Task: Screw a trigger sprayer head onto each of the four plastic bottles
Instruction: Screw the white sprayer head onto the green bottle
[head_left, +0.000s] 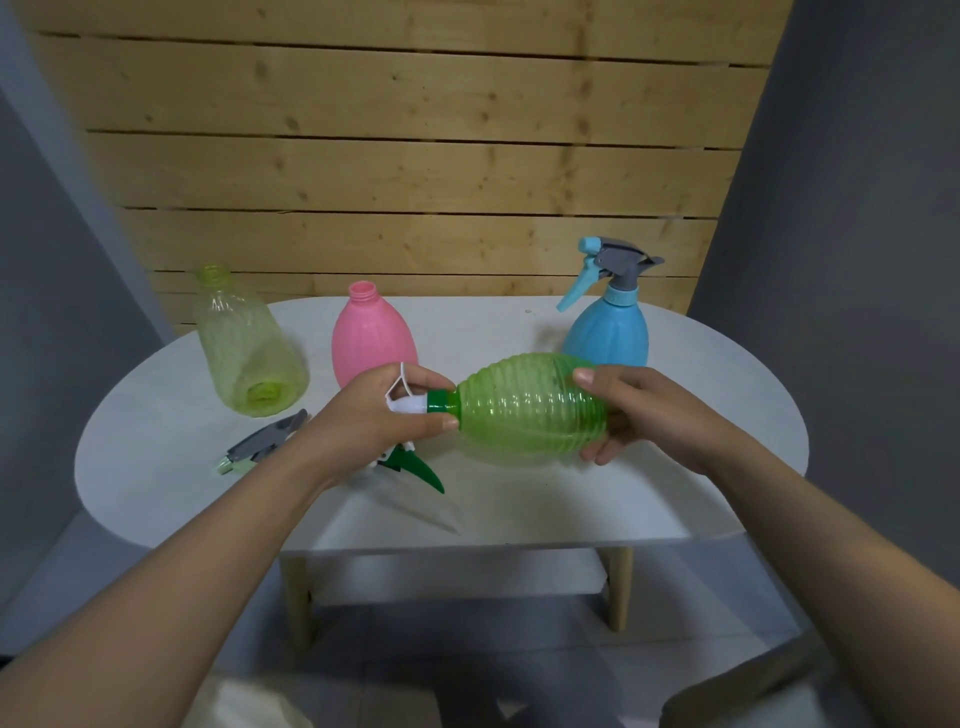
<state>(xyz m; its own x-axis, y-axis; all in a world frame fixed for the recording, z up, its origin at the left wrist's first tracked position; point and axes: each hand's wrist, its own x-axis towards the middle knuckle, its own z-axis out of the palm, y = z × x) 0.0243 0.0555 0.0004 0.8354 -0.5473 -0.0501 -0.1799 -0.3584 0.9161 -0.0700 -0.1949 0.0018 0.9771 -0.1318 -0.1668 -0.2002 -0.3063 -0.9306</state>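
I hold a ribbed green bottle (524, 410) sideways above the white table (519, 509), its neck pointing left. My right hand (631, 413) grips its base end. My left hand (384, 415) is closed around a white and green sprayer head (415, 447) seated at the neck, its green trigger hanging down. A blue bottle (608, 332) with a blue-grey sprayer head fitted stands at the back right. A pink bottle (371, 338) and a pale yellow-green bottle (244, 343) stand open-necked behind my left hand. A loose grey sprayer head (262, 441) lies at the table's left.
The table is a small oval with wooden legs (298, 603) and a lower shelf. A wooden plank wall (415, 156) rises behind it, with grey panels on both sides. The floor below is grey.
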